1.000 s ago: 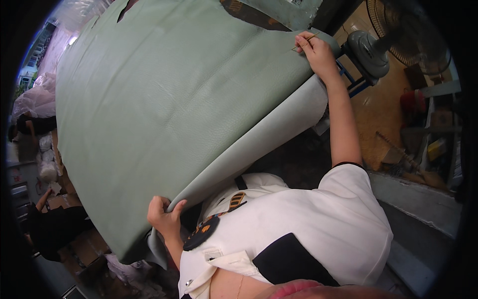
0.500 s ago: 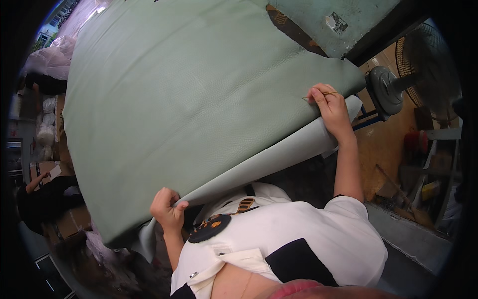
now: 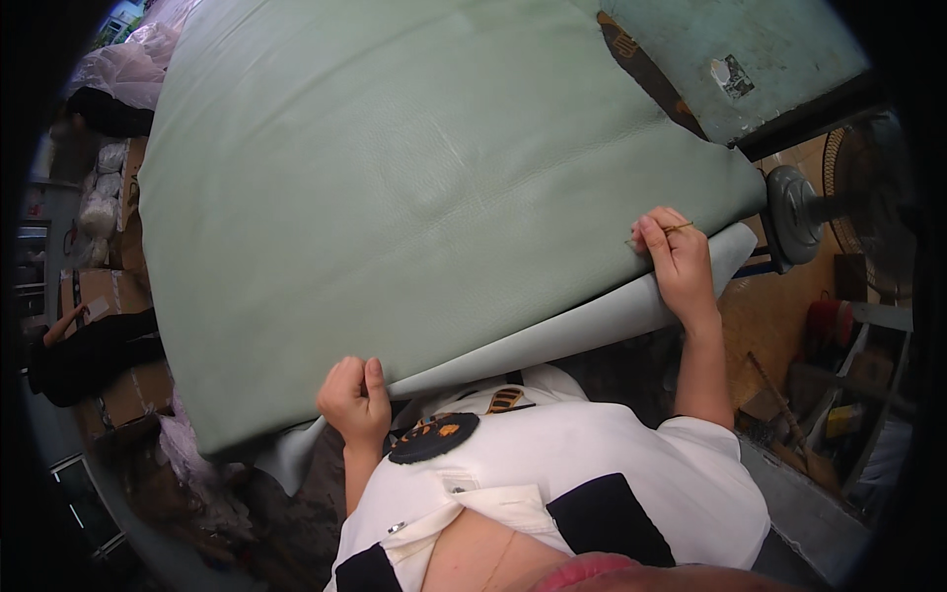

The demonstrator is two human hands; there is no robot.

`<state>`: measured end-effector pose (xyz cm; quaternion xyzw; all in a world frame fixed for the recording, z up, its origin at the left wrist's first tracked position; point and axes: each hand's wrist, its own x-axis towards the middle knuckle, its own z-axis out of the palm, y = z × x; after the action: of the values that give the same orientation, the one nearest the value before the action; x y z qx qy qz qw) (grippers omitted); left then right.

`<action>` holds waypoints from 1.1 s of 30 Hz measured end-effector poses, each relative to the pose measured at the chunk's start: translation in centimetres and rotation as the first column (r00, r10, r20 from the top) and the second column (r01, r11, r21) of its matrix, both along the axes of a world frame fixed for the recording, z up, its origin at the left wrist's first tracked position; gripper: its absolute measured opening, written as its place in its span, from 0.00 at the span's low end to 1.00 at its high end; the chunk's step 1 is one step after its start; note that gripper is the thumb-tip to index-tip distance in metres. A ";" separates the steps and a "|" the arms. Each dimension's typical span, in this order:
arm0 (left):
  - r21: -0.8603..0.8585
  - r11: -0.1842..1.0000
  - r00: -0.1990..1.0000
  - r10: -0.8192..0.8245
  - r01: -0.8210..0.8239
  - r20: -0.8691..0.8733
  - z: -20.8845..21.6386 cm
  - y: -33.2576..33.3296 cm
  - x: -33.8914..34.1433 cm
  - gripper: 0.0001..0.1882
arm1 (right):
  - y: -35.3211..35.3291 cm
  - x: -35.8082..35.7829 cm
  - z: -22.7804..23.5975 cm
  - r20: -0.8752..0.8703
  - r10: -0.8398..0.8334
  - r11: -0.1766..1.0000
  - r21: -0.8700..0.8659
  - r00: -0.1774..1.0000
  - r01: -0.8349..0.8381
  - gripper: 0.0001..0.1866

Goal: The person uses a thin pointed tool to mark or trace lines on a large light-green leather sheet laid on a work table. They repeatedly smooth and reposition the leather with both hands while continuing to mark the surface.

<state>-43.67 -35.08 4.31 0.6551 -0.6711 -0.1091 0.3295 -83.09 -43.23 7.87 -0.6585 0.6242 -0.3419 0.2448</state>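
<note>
A large sheet of pale green grained leather (image 3: 395,197) lies spread before me. Along its near side the edge is folded over, showing a lighter grey-green underside (image 3: 582,321). My left hand (image 3: 355,400) is closed in a fist at this near edge, gripping the leather with the thumb pointing up. At the right part of the edge, my right hand (image 3: 681,261) pinches a thin yellowish pointed stick (image 3: 679,227). Its tip sticks out to the left over the leather. The lower fingers of that hand are partly hidden.
A worn pale green metal box or panel (image 3: 740,69) stands at the far right. Beside it is a standing fan (image 3: 873,212). On the left, a person in dark clothes (image 3: 94,355) holds a pale card near cardboard boxes (image 3: 133,400). Pinkish plastic wrap (image 3: 187,454) hangs below the leather's left corner.
The whole view has shifted, with leather and fan lower and farther right. My left hand has turned so its thumb points up. My right hand still pinches the stick.
</note>
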 end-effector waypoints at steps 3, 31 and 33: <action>0.026 0.999 0.999 0.036 -0.037 0.025 0.2 0.0 -0.2 0.21 | -2.8 0.5 1.5 0.303 0.206 0.946 0.180 0.930 -0.268 0.16; -0.006 0.988 0.966 0.154 -0.156 0.209 -0.5 0.7 0.2 0.13 | -27.2 2.3 -4.9 0.479 0.203 0.979 -0.113 0.854 -0.170 0.18; 0.016 0.986 0.966 0.157 -0.164 0.206 -0.6 1.0 0.3 0.13 | -25.7 3.8 -4.2 0.562 0.302 0.946 -0.075 0.770 -0.316 0.18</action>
<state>-43.35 -34.08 3.67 0.7205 -0.6441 -0.0254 0.2556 -79.26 -68.89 3.62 -0.6177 0.4104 -0.4692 0.4795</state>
